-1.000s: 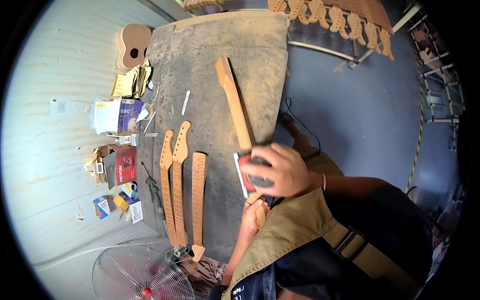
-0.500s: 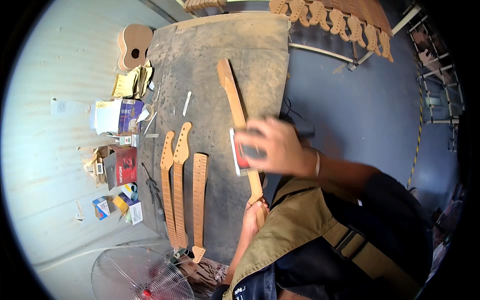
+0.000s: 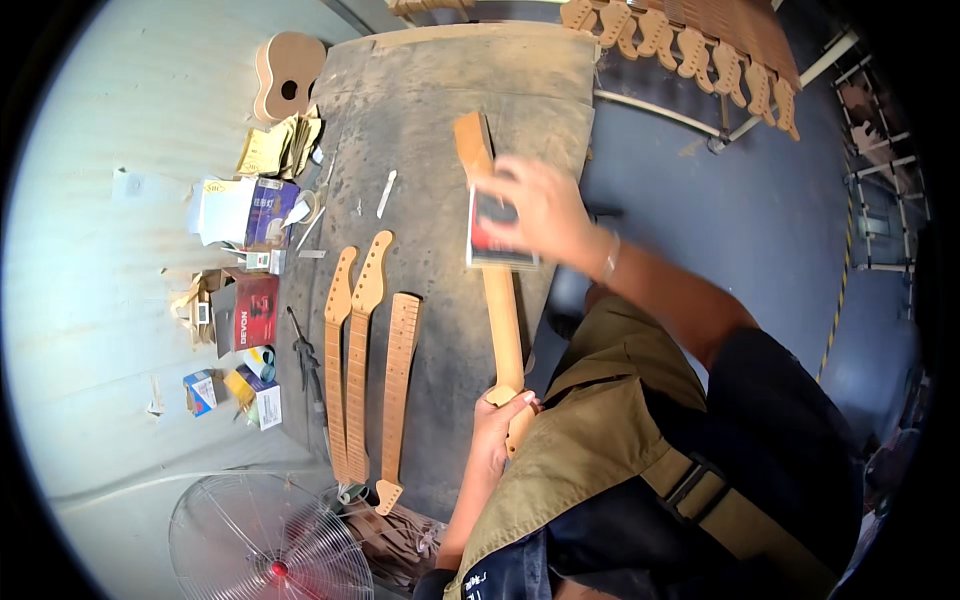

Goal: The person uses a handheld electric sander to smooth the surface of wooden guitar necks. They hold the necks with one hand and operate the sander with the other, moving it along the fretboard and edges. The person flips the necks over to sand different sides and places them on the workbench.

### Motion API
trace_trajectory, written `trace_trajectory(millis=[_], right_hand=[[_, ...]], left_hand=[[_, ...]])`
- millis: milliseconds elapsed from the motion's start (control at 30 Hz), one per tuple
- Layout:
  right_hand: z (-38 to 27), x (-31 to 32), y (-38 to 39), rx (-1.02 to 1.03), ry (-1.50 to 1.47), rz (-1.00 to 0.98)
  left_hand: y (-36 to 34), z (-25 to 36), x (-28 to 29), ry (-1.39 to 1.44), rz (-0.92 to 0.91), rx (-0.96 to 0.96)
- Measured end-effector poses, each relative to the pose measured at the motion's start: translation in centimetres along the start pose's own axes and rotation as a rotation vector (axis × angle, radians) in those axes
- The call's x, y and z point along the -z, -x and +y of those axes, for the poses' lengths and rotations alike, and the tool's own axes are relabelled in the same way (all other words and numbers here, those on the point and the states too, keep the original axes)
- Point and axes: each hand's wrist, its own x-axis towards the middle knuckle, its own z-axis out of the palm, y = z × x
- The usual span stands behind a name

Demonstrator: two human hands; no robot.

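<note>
A pale wooden guitar neck (image 3: 503, 330) runs away from me along the right part of the workbench. My left hand (image 3: 495, 422) is closed around its near end, by the headstock. On the neck's far half, my right hand (image 3: 548, 212) grips what looks like a sanding block (image 3: 484, 246), red and dark with a pale edge, pressed against the wood. My fingers cover part of it. To the left lie two guitar necks side by side, a longer one (image 3: 358, 340) and its neighbour (image 3: 337, 365). Another neck (image 3: 403, 360) lies apart, headstock toward me.
Along the workbench's (image 3: 430, 90) left edge are a guitar body (image 3: 290, 75), sandpaper sheets (image 3: 275, 150), a red box (image 3: 250, 312) and a dark cable-like tool (image 3: 308, 370). A fan (image 3: 275, 545) stands near left. More necks (image 3: 690, 50) rest on a far-right rack.
My right hand and the block have slid farther up the neck, away from me. My left hand keeps its hold on the near end. The whole view has shifted slightly.
</note>
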Motion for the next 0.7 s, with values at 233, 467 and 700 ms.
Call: trace_trajectory(millis=[233, 467, 700], right_hand=[[-9.0, 7.1, 6.7, 0.042, -0.217, -0.259], [3.6, 0.0, -2.8, -0.118, 0.024, -0.049], [-8.4, 7.5, 7.4, 0.029, -0.216, -0.203]], left_hand=[[-0.5, -1.2, 1.1, 0.061, -0.016, 0.032], [-2.3, -4.0, 2.4, 0.254, -0.052, 0.062], [-2.1, -4.6, 2.7, 0.273, 0.000, 0.050]])
